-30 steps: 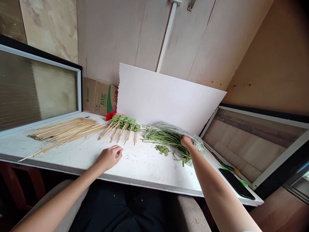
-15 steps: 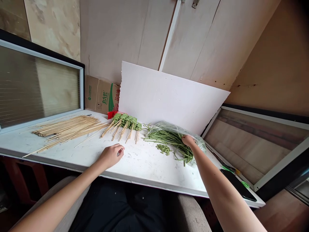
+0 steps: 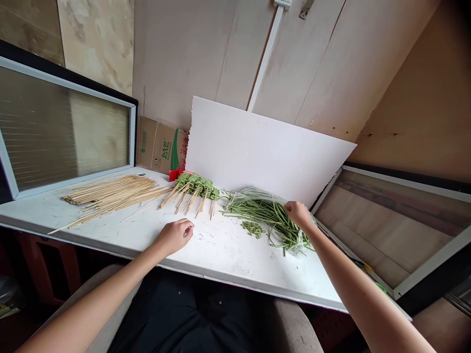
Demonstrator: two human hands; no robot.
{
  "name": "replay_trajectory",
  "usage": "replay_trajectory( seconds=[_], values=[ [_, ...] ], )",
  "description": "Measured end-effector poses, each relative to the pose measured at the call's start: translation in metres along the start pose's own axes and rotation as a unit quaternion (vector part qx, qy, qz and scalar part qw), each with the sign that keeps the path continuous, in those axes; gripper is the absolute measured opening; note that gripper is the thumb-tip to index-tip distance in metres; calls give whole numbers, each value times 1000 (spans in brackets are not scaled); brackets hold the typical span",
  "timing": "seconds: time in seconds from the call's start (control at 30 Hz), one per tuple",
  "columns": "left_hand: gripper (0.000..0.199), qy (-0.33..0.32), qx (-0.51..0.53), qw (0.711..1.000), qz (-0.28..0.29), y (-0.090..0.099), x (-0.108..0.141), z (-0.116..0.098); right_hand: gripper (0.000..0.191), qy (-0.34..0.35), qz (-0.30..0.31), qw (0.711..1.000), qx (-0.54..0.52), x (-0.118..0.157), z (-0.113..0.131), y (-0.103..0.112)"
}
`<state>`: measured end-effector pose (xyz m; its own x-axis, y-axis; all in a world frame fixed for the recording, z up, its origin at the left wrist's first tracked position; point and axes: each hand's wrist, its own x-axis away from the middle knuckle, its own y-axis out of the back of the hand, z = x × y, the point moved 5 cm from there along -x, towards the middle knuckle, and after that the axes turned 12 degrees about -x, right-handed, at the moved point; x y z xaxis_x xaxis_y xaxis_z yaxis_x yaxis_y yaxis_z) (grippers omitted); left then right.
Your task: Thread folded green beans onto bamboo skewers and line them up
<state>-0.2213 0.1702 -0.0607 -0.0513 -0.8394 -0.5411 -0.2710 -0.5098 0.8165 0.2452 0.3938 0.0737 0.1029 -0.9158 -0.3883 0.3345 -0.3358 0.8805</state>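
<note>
My left hand (image 3: 175, 236) rests near the table's front edge with its fingers curled together; whatever may be between them is too small to name. Over the right end of the long green beans (image 3: 261, 210) is my right hand (image 3: 297, 214), its fingers closed at the clear plastic bag (image 3: 253, 193); what they pinch is hidden. Short cut bean pieces (image 3: 252, 228) lie in a small heap in front of the long beans. Skewered bean pieces (image 3: 198, 185) are stacked behind my left hand, their stick ends pointing forward. Bare wooden skewers (image 3: 114, 194) lie in a pile at the left.
The white table (image 3: 221, 260) has a cardboard box (image 3: 162, 147) and a red item (image 3: 175, 175) at the back. A white board (image 3: 265, 147) leans on the wall. Framed glass panels stand at the left (image 3: 73, 132) and right (image 3: 393, 220).
My right hand has risen slightly from among the beans, and the bag's right part has shifted. My left hand keeps its curled pose. The whole view has moved a little.
</note>
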Motion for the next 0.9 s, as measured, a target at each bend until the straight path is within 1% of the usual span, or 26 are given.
replay_trajectory(
  seconds=[0.1,0.17,0.33,0.47,0.53,0.63,0.73,0.8,0.9],
  values=[
    [27,0,2,1000,-3,0,0,0,29,5,-22,1000,1,0,10,16],
    [27,-1,4,1000,-3,-1,0,0,26,-4,-28,999,-30,-4,15,29],
    [26,-1,6,1000,-3,-1,0,1,19,-9,-14,994,-104,-14,28,65],
    [25,1,10,1000,-2,1,0,-1,14,-6,-35,991,-128,-14,38,89],
    [25,1,11,1000,-1,3,0,-2,13,-20,-50,986,-155,-12,44,93],
    [24,-2,9,1000,1,3,0,-4,13,-24,-65,978,-195,-10,60,90],
    [24,0,6,1000,-1,2,-1,-3,12,20,-68,978,-194,-11,83,85],
    [24,0,5,1000,-5,2,0,-1,11,56,-69,981,-175,-13,96,86],
    [24,-2,5,1000,-9,2,1,1,11,82,-68,983,-150,-15,103,95]
  ],
)
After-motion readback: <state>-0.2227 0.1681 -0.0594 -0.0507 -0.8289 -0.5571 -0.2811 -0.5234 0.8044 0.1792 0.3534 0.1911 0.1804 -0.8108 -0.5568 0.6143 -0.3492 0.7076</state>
